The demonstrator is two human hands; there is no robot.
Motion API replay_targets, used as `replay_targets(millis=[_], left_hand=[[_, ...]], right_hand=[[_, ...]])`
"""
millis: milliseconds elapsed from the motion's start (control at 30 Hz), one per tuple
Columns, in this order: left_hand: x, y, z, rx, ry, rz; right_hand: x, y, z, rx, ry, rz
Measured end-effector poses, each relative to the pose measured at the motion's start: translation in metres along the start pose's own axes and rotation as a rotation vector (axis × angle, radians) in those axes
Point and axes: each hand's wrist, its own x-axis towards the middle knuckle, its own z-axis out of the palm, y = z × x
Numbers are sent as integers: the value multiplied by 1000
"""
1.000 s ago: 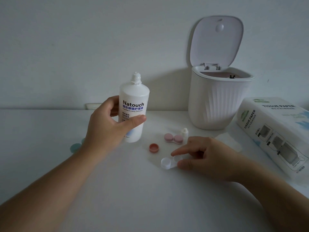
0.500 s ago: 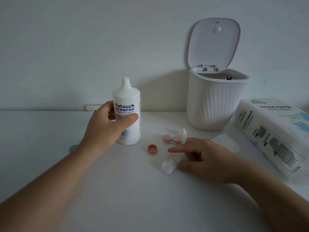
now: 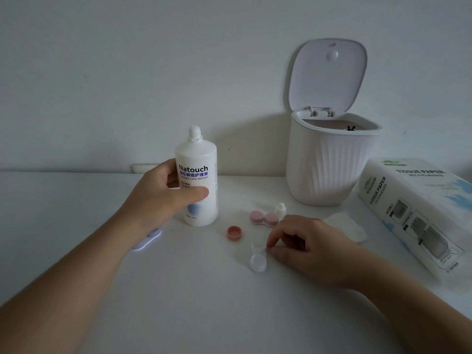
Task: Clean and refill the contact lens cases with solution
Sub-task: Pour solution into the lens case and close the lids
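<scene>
left hand [image 3: 163, 198]: wrapped round the bottle [image 3: 196, 180], thumb across the front label. Centre-left of frame.
bottle: upright, base looks to be on or right at the table [image 3: 76, 200], cap off so the nozzle is bare.
blue case [image 3: 149, 238]: peeking out under the left wrist, mostly hidden, can't say if it's open.
pink cap [image 3: 234, 232]: loose on the table, mid-frame, open side up.
pink case [image 3: 263, 218]: just behind it, small white cap [image 3: 280, 208] standing at its right end.
clear case [image 3: 258, 256]: centre frame, long axis running roughly toward/away from the camera, both wells look uncapped.
right hand [image 3: 306, 246]: fingertips [image 3: 270, 247] pinching the clear case's right edge, pinning it down.
key relation: the clear case sits lower right of the bottle, apart from it, so I reckon the left hand has to carry the nozzle right and tip it over the wells.
tissue [image 3: 347, 226]: flat behind the right hand.
bin [image 3: 329, 162]: upper right, lid up.
tissue pack [image 3: 413, 210]: far right edge.
</scene>
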Motion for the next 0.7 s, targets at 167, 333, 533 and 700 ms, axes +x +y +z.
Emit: replay_targets(millis=[167,333,533,700], left_hand=[[2,0,-6,97,-31,2],[1,-5,-1,-9,-19,15],[3,-8,4,-47,20,21],[5,-12,8,16,70,65]], right_hand=[[1,-5,3,65,3,-71],[3,-7,8,49,-53,-63],[4,-9,12,8,-60,-59],[3,-11,11,101,-16,-53]])
